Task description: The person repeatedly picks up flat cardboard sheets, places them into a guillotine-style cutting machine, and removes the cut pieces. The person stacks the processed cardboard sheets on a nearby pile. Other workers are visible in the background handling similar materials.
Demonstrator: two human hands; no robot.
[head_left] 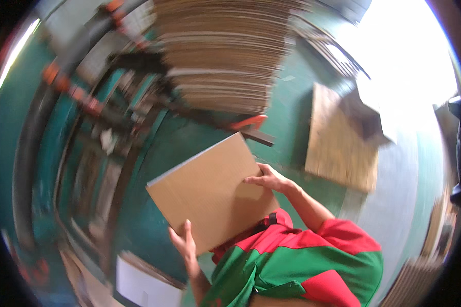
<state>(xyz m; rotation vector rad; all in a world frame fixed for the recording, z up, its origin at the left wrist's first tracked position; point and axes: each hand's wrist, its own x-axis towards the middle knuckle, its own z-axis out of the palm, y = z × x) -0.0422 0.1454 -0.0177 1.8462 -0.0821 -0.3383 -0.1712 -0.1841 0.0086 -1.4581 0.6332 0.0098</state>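
Observation:
A flat rectangular piece of brown cardboard [212, 197] is held in front of my body, with a pale strip along its far edge. My left hand [183, 241] grips its near left edge, the thumb lying on top and the other fingers mostly hidden beneath. At the right edge, my right hand [271, 179] is closed on the same cardboard, its thumb over the upper face. Whether it is a single sheet or several together, I cannot tell. The near edge lies close to my red and green shirt [292, 256].
Ahead stands a tall stack of cardboard sheets [225, 61], with an orange and dark metal support [251, 125] at its base. A wooden board [338, 143] lies to the right on the green floor. Machine framing [123, 107] fills the left; a white-topped stack [146, 284] sits lower left.

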